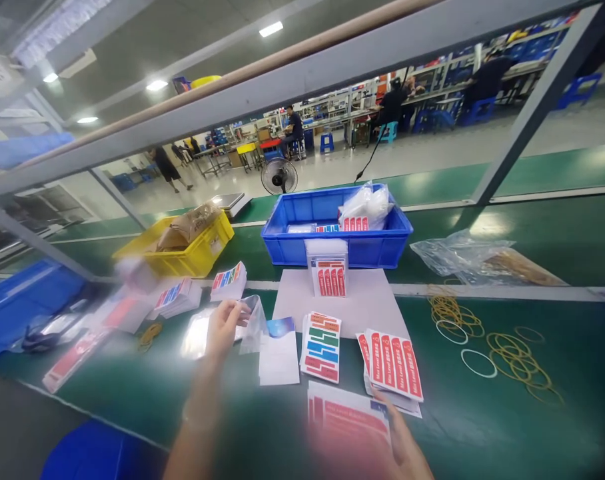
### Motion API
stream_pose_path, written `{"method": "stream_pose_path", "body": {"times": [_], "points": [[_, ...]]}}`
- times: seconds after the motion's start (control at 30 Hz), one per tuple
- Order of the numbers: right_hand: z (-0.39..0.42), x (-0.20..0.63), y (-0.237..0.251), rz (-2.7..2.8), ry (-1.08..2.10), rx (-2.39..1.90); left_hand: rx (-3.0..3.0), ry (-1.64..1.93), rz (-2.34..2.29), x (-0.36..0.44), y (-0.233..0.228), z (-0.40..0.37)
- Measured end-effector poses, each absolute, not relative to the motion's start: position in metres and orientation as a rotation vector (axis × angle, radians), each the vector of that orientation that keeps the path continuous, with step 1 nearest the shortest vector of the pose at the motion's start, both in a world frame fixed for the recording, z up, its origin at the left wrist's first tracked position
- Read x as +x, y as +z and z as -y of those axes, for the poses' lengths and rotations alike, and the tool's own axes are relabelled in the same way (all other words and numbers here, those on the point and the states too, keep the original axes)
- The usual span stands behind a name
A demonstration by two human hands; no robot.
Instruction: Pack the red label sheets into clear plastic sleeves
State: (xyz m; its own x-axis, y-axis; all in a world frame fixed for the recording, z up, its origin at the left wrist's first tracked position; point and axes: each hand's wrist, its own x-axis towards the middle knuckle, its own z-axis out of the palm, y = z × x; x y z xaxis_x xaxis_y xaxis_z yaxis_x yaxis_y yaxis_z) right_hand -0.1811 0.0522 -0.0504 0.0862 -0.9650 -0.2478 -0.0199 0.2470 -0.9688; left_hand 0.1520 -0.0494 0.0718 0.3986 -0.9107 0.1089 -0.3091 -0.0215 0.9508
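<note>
My left hand [223, 328] is stretched out over the green table and pinches a clear plastic bag [253, 321] by its edge. My right hand [404, 448] is low at the front and holds a blurred stack of red label sheets [349, 427]. Between the hands lie a white card with a blue corner [279, 352], a stack of multicolour sticker sheets [322, 347] and a fanned pile of red "Max Level" stickers [395, 364]. A bagged pack of red labels [328, 272] stands upright on a grey sheet [367, 303].
A blue bin [302, 243] with bags and labels sits behind the grey sheet, a yellow bin [202, 257] to its left. Rubber bands [513, 353] lie scattered at right beside crumpled plastic [452, 257]. More sticker stacks [228, 281] lie at left. Other people work far behind.
</note>
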Motion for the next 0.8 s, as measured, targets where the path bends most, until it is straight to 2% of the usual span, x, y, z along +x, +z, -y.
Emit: {"method": "stream_pose_path", "body": {"times": [0.07,0.2,0.4,0.57,0.67,0.8], "points": [[-0.049,-0.185,-0.047,-1.226,-0.963,-1.125,1.592,-0.711,1.198,0.135,0.078,0.039],[-0.039,-0.19,-0.038,-1.134,-0.93,-1.587,1.693,-0.579,1.439,0.095,0.095,0.024],[-0.032,-0.167,-0.038,-1.231,-1.102,-1.947,1.682,-0.656,1.637,0.045,0.107,0.011],[-0.02,-0.154,-0.05,-1.265,-1.15,-1.943,1.571,-0.974,1.643,0.025,0.114,-0.002],[-0.013,-0.156,-0.048,-1.239,-1.122,-1.739,1.426,-1.167,1.575,0.024,0.121,-0.007],[-0.01,-0.159,-0.039,-1.161,-1.036,-1.566,1.28,-1.196,1.546,0.038,0.118,-0.013]]}}
